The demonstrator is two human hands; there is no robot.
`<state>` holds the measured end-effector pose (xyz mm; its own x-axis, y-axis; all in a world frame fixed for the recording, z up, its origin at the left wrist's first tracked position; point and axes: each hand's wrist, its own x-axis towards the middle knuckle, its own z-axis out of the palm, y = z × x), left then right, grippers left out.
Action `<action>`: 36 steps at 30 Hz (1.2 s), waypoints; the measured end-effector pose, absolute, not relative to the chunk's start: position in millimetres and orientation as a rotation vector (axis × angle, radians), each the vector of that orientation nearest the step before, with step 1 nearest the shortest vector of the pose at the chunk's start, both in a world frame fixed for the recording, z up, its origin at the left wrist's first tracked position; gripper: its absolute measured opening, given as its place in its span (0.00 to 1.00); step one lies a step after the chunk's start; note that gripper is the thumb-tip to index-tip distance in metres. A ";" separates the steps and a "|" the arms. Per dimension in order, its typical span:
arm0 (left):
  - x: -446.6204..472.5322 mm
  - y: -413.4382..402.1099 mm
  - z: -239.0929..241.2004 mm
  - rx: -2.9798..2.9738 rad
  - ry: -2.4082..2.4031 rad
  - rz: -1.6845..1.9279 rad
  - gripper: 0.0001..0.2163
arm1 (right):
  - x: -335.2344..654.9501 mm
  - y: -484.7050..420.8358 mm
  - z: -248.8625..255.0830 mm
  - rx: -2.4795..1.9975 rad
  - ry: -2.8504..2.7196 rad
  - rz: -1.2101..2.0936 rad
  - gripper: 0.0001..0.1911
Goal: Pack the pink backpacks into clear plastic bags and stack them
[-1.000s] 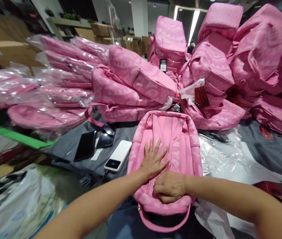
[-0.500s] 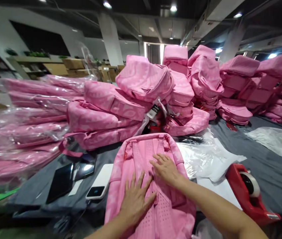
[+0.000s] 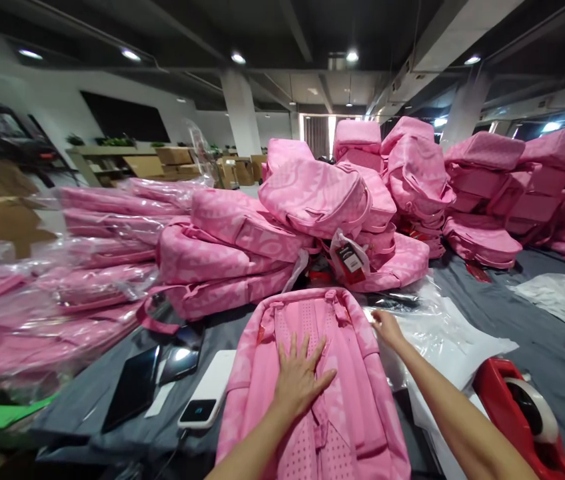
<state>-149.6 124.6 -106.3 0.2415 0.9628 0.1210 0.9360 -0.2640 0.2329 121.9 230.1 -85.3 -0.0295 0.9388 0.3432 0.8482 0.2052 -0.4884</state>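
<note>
One pink, pale-patterned fabric backpack (image 3: 365,400) lies strap-side up on dark grey cloth (image 3: 547,347). It looks soft and fairly light, probably best held by both padded sides (image 3: 380,373). The left hand (image 3: 300,380) rests flat on it, fingers spread; the right hand (image 3: 387,327) curls beside clear plastic film (image 3: 427,310), its grip unclear.

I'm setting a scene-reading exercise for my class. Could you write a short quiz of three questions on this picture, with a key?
1. Multiple choice: what lies just left of the nearest pink backpack?
A) a white power bank
B) a pair of scissors
C) a coffee mug

2. True or false: the red tape dispenser is on top of the nearest pink backpack.

3. Short answer: which of the person's hands lies spread on that backpack?

Key
1. A.
2. False; it is off to the backpack's right.
3. The left hand.
</note>
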 end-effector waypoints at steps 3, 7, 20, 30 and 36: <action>-152.9 124.6 -106.3 2.382 1.823 0.388 0.36 | 122.9 223.9 -110.5 -1.748 -1.848 0.293 0.09; -153.5 126.6 -105.1 2.357 1.808 0.412 0.35 | 148.8 241.2 -92.9 -1.842 -1.705 0.329 0.16; -145.8 124.3 -96.9 2.257 1.320 1.127 0.13 | 151.9 161.9 56.9 -1.261 -1.803 0.106 0.29; -79.7 184.7 -26.2 2.330 1.467 1.241 0.23 | 180.3 15.1 43.4 -1.152 -1.973 0.064 0.17; -83.8 240.3 -21.3 2.214 1.642 1.260 0.07 | 254.0 -17.6 -1.4 -1.645 -1.359 0.016 0.21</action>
<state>-83.8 240.3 -21.3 0.0703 0.8351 0.5456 0.7432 -0.4086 0.5298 254.0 -17.6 -1.4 0.3778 0.7595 0.5295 0.7468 0.0880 -0.6592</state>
